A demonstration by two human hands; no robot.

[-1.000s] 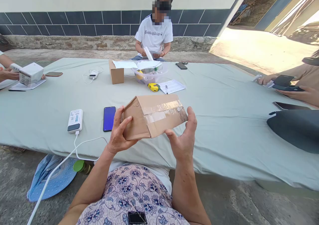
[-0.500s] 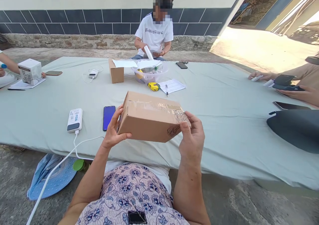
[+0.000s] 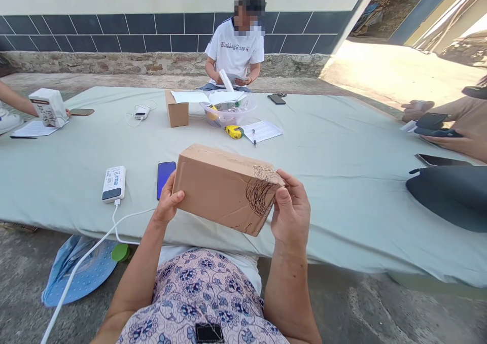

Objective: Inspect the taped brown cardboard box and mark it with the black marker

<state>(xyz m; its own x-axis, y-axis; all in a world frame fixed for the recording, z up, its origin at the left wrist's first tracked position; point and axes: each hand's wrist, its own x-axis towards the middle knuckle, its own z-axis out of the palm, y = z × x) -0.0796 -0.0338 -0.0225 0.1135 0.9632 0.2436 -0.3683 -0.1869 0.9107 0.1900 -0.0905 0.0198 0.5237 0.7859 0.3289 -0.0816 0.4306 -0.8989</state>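
A brown cardboard box [image 3: 216, 189] is held up in front of me, tilted so that its broad side faces me. Dark scribbled loops mark its right end. My left hand [image 3: 168, 202] grips the left end, thumb on the near side and fingers mostly hidden behind. At the right end, my right hand [image 3: 292, 207] pinches the corner between thumb and fingers. Just behind my left hand lies a phone with a blue screen [image 3: 166, 179]. A white power bank [image 3: 113, 183] with a cable plugged in is farther left.
On the cloth-covered table [image 3: 342, 181] are a smaller carton [image 3: 178, 114], a plastic basin [image 3: 232, 116], a yellow tape measure [image 3: 233, 132] and a paper sheet [image 3: 263, 133]. A dark cap [image 3: 449, 197] lies at right. One person sits opposite; others' hands show at both sides.
My hands have tipped the cardboard box, so its near side shows more and its taped top less. At left, another person's hand has shifted on the white box.
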